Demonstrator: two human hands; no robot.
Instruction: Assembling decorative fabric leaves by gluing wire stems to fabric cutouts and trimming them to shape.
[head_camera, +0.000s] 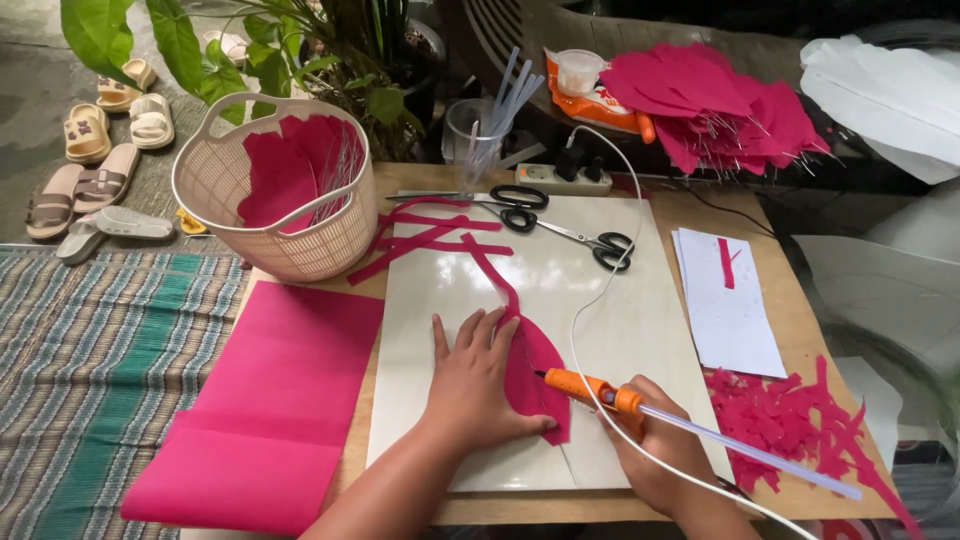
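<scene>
1. Two hands on the job, both mine on the feed. Left hand (478, 375) lies flat, fingers spread, palm down, pinning the magenta leaf-shaped felt petal (537, 372) to the glossy white tile board (590, 300).
2. Right hand (665, 445) is wrapped tight round the orange hot-glue gun (592, 389), clear glue stick poking out the back twd lower right. Nozzle tip sits right at the petal's right edge, touching or a hair off; can't tell which.
3. Petal lies mid-board, just right of my left palm. A thin wire looks to run down its centre, and a narrow pink strip trails off its top twd the black-handled scissors (560, 222).
4. Step in hand, as I read it: gluing, a bead going on or by the petal face, prob. to fix the wire. No glue line visible from here.
5. Next move calls for a steady squeeze, tip kept on the felt, left fingers clear of hot glue, petal held flat so it doesn't skid on the slick board. White cord (592, 300) loops across the board near the petal; mind the drag.
6. Round about: cream plastic basket (300, 240) w/ more pink pieces upper left, folded magenta felt sheet (270, 400) left of board, pink scrap trimmings (790, 420) to the right, heap of finished pink petals (720, 105) at the back.
</scene>
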